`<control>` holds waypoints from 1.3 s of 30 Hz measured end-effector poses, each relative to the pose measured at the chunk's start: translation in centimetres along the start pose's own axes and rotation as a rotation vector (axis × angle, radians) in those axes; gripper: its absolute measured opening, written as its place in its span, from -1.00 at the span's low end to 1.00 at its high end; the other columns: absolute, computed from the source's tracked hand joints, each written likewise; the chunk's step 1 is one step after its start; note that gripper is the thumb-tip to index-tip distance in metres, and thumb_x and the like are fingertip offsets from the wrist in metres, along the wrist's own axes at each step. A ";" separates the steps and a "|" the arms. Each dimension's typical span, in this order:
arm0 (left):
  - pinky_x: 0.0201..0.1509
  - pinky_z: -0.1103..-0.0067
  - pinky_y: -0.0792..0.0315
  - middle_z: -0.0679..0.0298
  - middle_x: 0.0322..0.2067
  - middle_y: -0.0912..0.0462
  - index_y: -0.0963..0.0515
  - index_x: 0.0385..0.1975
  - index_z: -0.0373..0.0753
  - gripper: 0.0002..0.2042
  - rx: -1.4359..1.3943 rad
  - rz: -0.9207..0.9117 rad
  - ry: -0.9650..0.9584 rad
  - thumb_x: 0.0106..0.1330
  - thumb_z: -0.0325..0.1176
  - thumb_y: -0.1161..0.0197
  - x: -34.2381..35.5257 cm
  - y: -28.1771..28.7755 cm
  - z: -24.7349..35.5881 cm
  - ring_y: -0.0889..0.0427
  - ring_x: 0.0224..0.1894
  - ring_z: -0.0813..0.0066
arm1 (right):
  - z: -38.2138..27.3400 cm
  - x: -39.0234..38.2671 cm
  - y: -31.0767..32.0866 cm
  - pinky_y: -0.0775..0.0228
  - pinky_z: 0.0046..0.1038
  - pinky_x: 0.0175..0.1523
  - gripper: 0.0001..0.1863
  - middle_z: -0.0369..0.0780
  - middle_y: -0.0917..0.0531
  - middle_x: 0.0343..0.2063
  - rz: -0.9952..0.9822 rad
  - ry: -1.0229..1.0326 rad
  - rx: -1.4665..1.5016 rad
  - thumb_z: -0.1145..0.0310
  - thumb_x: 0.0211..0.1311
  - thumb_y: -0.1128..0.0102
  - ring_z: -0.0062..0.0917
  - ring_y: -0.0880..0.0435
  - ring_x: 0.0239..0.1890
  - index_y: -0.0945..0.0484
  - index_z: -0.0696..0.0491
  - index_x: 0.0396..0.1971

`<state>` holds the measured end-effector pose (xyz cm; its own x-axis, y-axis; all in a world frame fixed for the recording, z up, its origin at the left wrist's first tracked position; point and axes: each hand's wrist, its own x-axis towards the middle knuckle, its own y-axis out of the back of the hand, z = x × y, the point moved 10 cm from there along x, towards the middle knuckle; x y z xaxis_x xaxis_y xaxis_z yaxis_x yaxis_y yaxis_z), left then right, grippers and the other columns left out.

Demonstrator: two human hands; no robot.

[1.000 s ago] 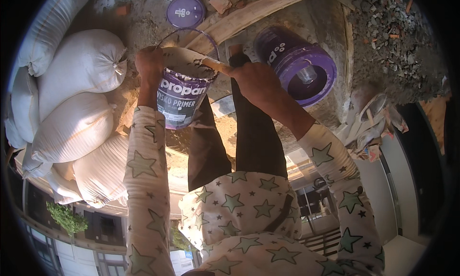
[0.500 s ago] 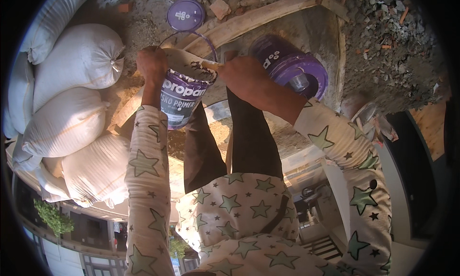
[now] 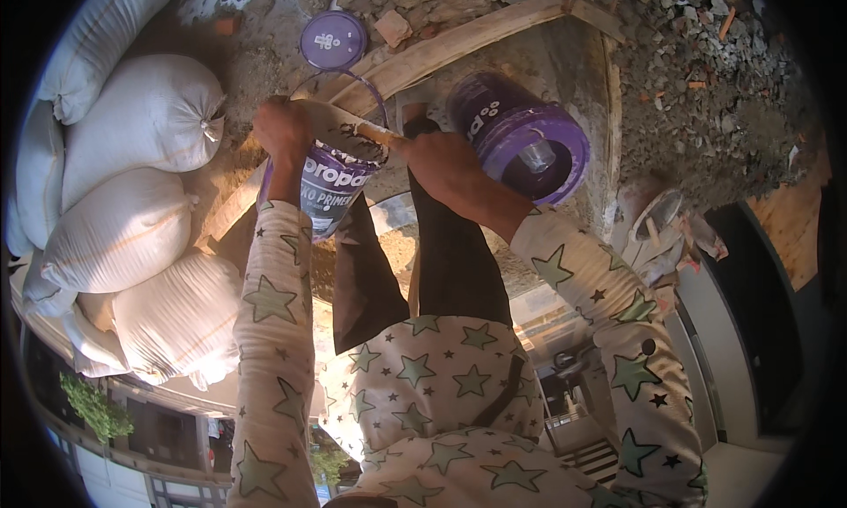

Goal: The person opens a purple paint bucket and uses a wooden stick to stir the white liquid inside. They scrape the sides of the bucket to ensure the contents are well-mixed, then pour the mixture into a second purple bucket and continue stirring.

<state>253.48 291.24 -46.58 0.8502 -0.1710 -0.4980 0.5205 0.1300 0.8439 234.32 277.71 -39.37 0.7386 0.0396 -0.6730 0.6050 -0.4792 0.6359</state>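
A purple and white paint bucket [image 3: 331, 186] with a crusted rim stands tilted in front of my legs, its wire handle [image 3: 375, 93] fallen toward the far side. My left hand [image 3: 284, 136] is closed on the left of the bucket's rim. In my right hand [image 3: 441, 162] is a pale wooden stick [image 3: 376, 134] that reaches over the right of the rim; its far end is hidden inside the bucket. Further right a second purple bucket [image 3: 565, 133] lies on its side with a clear plastic cup [image 3: 536, 155] at its mouth.
Stuffed white sacks [image 3: 132, 111] are piled along the left. A purple lid [image 3: 333, 41] lies beyond the bucket, near a wooden plank [image 3: 450, 49]. Rubble [image 3: 706, 76] covers the far right. A dusty container [image 3: 651, 208] sits near my right arm.
The wooden stick now shows more plainly across the bucket's rim, and my right forearm has shifted a little left. The bucket leans slightly differently; my left hand keeps its hold.
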 end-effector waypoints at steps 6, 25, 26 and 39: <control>-0.11 0.20 -0.54 -0.11 -0.37 -0.68 -0.71 -0.34 -0.26 -0.75 -0.007 0.024 0.015 0.10 -0.36 -0.11 -0.6 0.1 -0.1 -0.70 -0.27 -0.08 | -1.1 -1.2 -0.9 -0.60 -0.43 -0.43 -0.85 -0.24 -0.69 -0.52 0.100 -0.001 -0.221 0.35 0.21 -0.17 -0.37 -0.74 -0.45 -0.68 0.02 -0.48; -0.12 0.25 -0.55 -0.13 -0.38 -0.67 -0.70 -0.35 -0.25 -0.77 -0.017 0.013 0.004 0.08 -0.38 -0.13 -0.6 0.2 0.1 -0.69 -0.27 -0.10 | -0.7 0.6 -2.1 -0.56 -0.32 -0.49 -0.61 -0.20 -0.66 -0.58 -0.053 -0.124 0.057 0.46 0.21 -0.05 -0.32 -0.72 -0.51 -0.49 -0.04 0.07; -0.07 0.24 -0.53 -0.14 -0.35 -0.67 -0.70 -0.30 -0.25 -0.74 -0.021 -0.015 0.029 0.09 -0.35 -0.11 -0.5 0.0 -0.2 -0.68 -0.24 -0.09 | -0.8 0.7 -2.2 -0.54 -0.30 -0.49 -0.50 -0.18 -0.65 -0.59 -0.067 -0.130 0.073 0.49 0.20 -0.02 -0.29 -0.71 -0.52 -0.45 -0.08 0.18; 0.00 0.21 -0.50 -0.14 -0.30 -0.67 -0.69 -0.23 -0.23 -0.70 -0.022 -0.052 0.074 0.13 -0.29 -0.11 -0.3 -0.7 -0.7 -0.67 -0.19 -0.10 | -0.8 0.9 -2.0 -0.54 -0.31 -0.51 -0.42 -0.16 -0.61 -0.63 0.041 -0.099 0.116 0.52 0.19 -0.03 -0.29 -0.68 -0.55 -0.37 -0.10 0.27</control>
<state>252.87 291.88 -47.18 0.8249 -0.1052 -0.5554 0.5653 0.1443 0.8122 233.99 279.37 -40.89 0.7255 -0.0660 -0.6850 0.5323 -0.5771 0.6194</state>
